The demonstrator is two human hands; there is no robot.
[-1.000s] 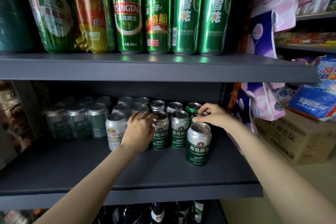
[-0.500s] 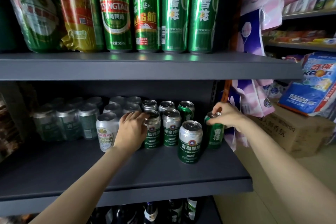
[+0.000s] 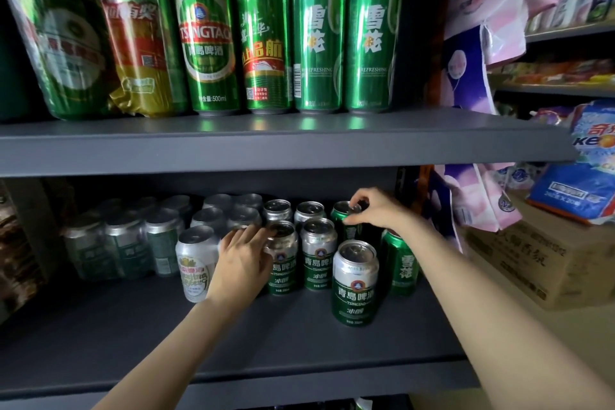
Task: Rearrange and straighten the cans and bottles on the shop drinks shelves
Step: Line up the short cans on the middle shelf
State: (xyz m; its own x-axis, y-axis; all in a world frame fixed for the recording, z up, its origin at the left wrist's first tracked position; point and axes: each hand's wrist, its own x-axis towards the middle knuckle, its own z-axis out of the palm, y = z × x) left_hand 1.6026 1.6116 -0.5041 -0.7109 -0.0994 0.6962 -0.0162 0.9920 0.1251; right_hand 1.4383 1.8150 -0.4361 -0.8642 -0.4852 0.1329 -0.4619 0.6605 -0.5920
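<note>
Head view: top shelf [image 3: 266, 143] has six tall cans up front, two on the left shrink-wrapped and blurry, then a Tsingtao 500ml can [image 3: 204, 33], a green and red can [image 3: 264, 33] and two matching green cans [image 3: 346, 33]. Lower shelf [image 3: 199, 336] holds a bunch of short cans: a white can [image 3: 194, 265] beside the left hand [image 3: 241, 263], whose fingers sit curled over the top of a silver-green Tsingtao can [image 3: 283, 260]. Another Tsingtao can [image 3: 355, 283] stands out front alone, a short green can [image 3: 401, 263] just behind it. Right hand [image 3: 379, 210] pinches the rim of a back-row green can [image 3: 347, 220] from above. Wrapped packs [image 3: 119, 243] sit left in shadow. Cardboard box [image 3: 532, 263] on the floor to the right, pink and blue bags above it
</note>
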